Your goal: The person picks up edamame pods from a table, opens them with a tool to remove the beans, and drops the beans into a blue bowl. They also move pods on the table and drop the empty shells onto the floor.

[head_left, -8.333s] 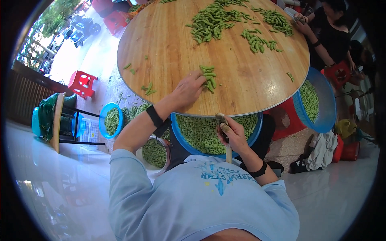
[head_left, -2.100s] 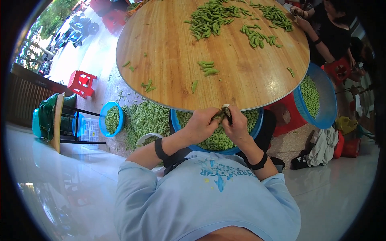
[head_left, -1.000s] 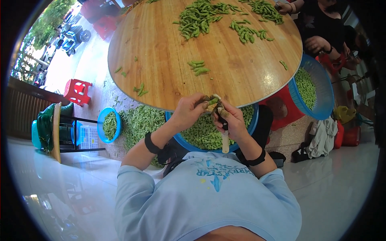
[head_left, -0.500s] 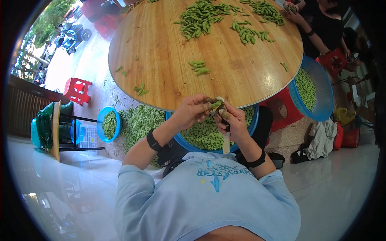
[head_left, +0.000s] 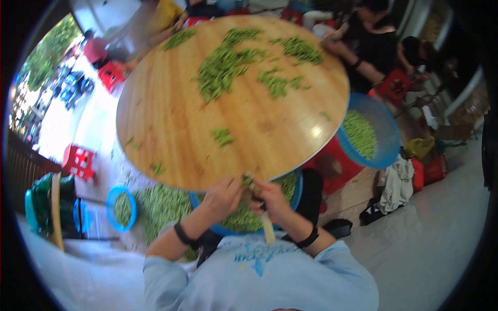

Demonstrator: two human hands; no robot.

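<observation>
Gripping a pod [head_left: 248, 181] in our left hand [head_left: 223, 198], a tool [head_left: 267, 230] in our right hand [head_left: 273, 201], we likely want the basin [head_left: 298, 196] by the counter's [head_left: 181, 135] near edge catching beans [head_left: 241, 221].

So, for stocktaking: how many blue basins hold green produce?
3: small basin left of the table, middle basin below its near edge, right basin beside it. More may be hidden.

— Where does the head view sit?
— On the wearer's head, looking steeply down and forward: shirt [head_left: 295, 280] close at lower centre, hands [head_left: 222, 200] a little farther, table [head_left: 171, 109] beyond, upper centre.
</observation>
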